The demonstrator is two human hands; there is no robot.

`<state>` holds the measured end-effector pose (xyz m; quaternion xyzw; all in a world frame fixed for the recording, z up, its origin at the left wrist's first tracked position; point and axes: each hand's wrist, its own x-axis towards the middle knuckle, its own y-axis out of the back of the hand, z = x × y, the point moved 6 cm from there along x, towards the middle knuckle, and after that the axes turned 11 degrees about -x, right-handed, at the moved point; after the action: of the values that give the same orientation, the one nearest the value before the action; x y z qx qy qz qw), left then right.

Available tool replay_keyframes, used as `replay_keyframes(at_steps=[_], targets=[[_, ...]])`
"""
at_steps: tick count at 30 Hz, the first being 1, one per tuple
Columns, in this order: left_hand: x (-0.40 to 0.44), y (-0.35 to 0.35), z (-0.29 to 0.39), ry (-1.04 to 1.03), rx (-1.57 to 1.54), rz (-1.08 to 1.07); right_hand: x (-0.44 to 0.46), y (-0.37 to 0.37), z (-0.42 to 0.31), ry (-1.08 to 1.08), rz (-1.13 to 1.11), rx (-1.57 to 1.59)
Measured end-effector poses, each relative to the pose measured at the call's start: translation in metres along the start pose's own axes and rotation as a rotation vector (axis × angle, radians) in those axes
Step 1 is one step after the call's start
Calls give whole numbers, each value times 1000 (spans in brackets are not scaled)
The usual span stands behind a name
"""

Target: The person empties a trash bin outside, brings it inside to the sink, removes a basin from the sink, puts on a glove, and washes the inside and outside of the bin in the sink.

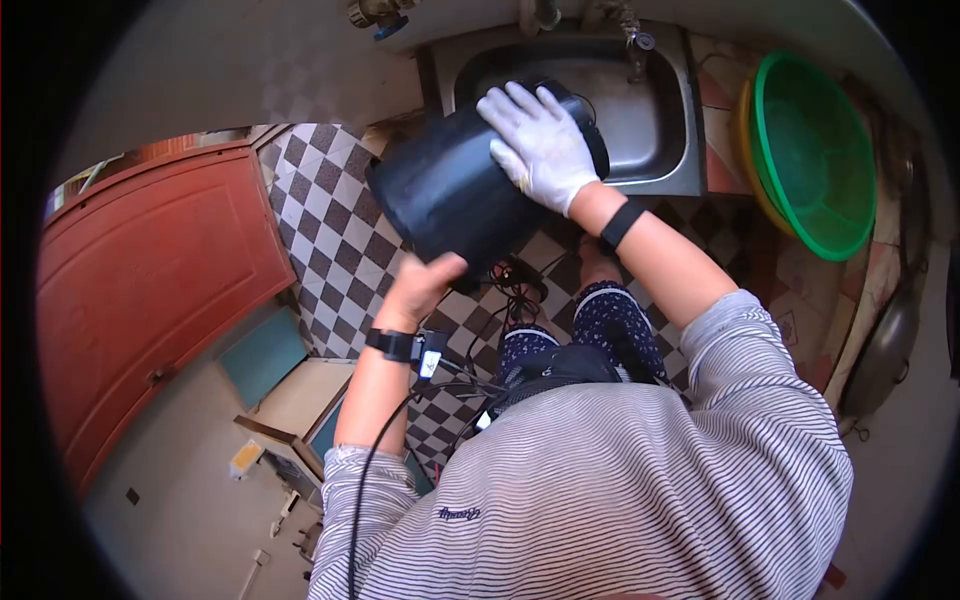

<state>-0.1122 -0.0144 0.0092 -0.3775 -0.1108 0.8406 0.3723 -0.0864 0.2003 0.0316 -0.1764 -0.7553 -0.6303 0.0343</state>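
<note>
A large black cylindrical container is tilted on its side, with its upper right end over the sink's left part. My right hand, in a white glove, lies spread on the container's side near that end. Bare, my left hand holds the lower left end from beneath; its thumb shows and its other fingers are mostly hidden. The metal sink lies behind and to the right of the container. What is inside the container cannot be seen.
Green and yellow basins, the green basin in front, lean at the right of the sink. A tap stands at the sink's back. A red door is at the left. Black cables hang by my left arm. Checkered floor shows below.
</note>
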Motion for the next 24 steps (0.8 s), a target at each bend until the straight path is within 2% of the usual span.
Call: replay_keyframes(at_steps=[1, 3, 5, 7, 8, 9, 11, 13, 14, 16, 17, 19, 20, 21, 22, 23, 24], targets=[[-1, -6, 20, -14, -278, 45, -6, 8, -12, 82, 29, 5], [4, 9, 32, 34, -475, 216, -16, 17, -36, 180, -70, 47], [4, 4, 38, -72, -222, 234, -14, 16, -43, 235, -93, 52], [4, 2, 32, -159, -166, 268, -3, 15, -25, 250, 3, 169], [6, -3, 31, -120, -201, 258, 4, 6, 0, 156, 71, 188], [9, -4, 27, -117, -203, 259, 16, -17, 22, 156, 67, 189], [17, -7, 22, -166, -19, 248, 27, -45, 71, -197, 326, -176], [23, -14, 23, -188, -13, 237, 44, -21, 47, -197, -91, 56], [26, -15, 21, -179, 26, 213, 41, -9, 15, -110, 69, 152], [34, -6, 9, -148, 78, 156, 36, 21, -50, 49, 163, 324], [35, -3, 6, -168, 73, 214, 27, 24, -75, 121, 309, 331], [27, -13, 12, -178, 42, 200, 34, 15, -68, 214, 251, 342], [25, -12, 11, -182, 97, 196, 41, 8, -41, 170, 141, 320], [24, -17, 14, -230, 107, 201, 45, 5, -7, 13, 75, 256], [25, -21, 16, -249, 100, 207, 46, -23, 31, -22, 23, 134], [26, -24, 16, -265, 91, 214, 43, -22, 66, -221, -12, 121], [28, -24, 15, -264, 88, 211, 33, -33, 91, -328, 42, 74]])
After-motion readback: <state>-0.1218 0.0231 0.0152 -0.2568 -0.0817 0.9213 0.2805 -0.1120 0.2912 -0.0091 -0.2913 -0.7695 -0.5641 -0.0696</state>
